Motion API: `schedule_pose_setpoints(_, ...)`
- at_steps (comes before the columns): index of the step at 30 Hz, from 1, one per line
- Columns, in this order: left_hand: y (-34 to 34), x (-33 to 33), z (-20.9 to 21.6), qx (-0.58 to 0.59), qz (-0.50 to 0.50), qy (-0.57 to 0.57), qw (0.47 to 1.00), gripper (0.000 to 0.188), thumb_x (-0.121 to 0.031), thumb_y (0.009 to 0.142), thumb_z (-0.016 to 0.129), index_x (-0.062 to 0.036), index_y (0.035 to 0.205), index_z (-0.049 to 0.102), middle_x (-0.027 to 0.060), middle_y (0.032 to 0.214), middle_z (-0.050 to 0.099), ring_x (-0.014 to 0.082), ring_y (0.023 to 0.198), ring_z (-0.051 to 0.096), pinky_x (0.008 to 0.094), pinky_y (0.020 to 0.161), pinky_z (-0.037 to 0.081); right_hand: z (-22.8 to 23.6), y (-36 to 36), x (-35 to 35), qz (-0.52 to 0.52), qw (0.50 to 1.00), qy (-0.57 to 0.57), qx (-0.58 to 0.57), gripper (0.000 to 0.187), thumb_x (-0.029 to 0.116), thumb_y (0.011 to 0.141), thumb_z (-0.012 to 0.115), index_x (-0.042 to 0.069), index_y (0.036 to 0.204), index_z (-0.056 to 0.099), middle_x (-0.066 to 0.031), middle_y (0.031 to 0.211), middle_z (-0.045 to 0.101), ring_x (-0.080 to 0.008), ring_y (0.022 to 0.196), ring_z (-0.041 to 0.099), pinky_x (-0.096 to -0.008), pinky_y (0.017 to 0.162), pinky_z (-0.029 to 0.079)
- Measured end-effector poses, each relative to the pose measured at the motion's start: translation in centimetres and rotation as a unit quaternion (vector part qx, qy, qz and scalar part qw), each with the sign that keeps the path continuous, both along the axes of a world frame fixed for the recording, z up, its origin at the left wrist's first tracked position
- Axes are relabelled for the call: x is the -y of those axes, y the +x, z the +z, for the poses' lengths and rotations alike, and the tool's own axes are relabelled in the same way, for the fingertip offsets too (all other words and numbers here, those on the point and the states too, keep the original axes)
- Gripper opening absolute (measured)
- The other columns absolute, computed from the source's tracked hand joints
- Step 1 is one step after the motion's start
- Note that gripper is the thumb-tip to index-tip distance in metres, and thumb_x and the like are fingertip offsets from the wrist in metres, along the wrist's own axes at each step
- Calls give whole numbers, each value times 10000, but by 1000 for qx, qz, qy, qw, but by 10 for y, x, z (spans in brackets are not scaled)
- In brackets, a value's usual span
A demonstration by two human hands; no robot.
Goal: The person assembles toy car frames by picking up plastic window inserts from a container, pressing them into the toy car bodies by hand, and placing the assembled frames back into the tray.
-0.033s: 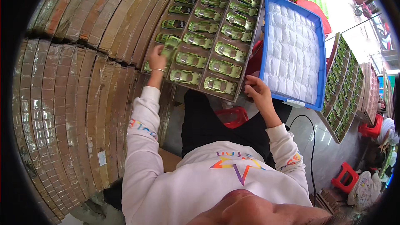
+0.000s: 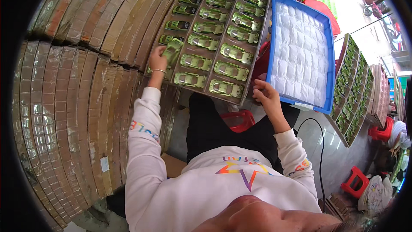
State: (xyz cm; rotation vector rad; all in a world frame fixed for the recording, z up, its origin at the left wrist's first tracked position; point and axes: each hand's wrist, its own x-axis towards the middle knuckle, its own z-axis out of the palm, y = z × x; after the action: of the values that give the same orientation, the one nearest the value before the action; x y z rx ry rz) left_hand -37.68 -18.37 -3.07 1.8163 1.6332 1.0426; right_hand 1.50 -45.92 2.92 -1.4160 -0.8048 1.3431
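A light green toy car body is pinched in my left hand, tilted above the left column of a brown compartment tray. The tray bears several green car bodies in three columns; those farther up the left column show dark parts. Part of the nearest left compartments is hidden by my hand. Loosely curled, with fingers a little apart and nothing visible in them, my right hand hovers between the tray's near right corner and a blue bin. White wrapped packets lie in rows in that bin.
Tall stacks of taped brown cardboard trays rise close on my left. Another tray of green car bodies stands to the right beyond the bin. A red stool and a black cable are on the floor at right.
My left hand has shifted slightly left with the car body still in its grip. The tray and the blue bin sit a touch farther left. My right hand has hardly moved.
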Motion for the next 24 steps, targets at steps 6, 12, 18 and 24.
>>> schedule_pose_setpoints(6, 1, -44, 13, -262, -18, -44, 964, 263, -49, 779, 586, -163, 983, 707, 119, 982, 703, 320, 921, 665, 401, 780, 511, -1, 23, 35, -69, 995, -63, 26, 344, 120, 919, 633, 20, 1245, 593, -34, 1019, 655, -117, 842, 633, -245, 751, 510)
schedule_pose_setpoints(12, -5, -61, -5, -416, -105, 50, 902, 294, -40, 740, 568, -236, 858, 753, 94, 885, 673, 332, 876, 633, 444, 765, 505, -3, 36, 44, -90, 992, -76, 52, 284, 157, 921, 637, 36, 1178, 646, -32, 989, 676, -99, 818, 634, -241, 725, 499)
schedule_pose_setpoints(18, 10, -57, -5, -426, -148, 20, 892, 274, 14, 755, 603, -168, 929, 711, 81, 1038, 626, 309, 1036, 558, 446, 908, 455, -10, 44, 42, -101, 992, -70, 40, 264, 170, 927, 632, 36, 1153, 658, -16, 966, 679, -92, 821, 626, -245, 742, 498)
schedule_pose_setpoints(24, 14, -58, 8, -217, -106, -45, 969, 290, 42, 827, 596, -117, 1046, 699, 65, 1056, 647, 237, 987, 625, 340, 886, 496, 16, 53, 33, -157, 987, 9, 17, 260, 132, 927, 616, 29, 1163, 651, -3, 955, 658, -78, 842, 605, -235, 763, 489)
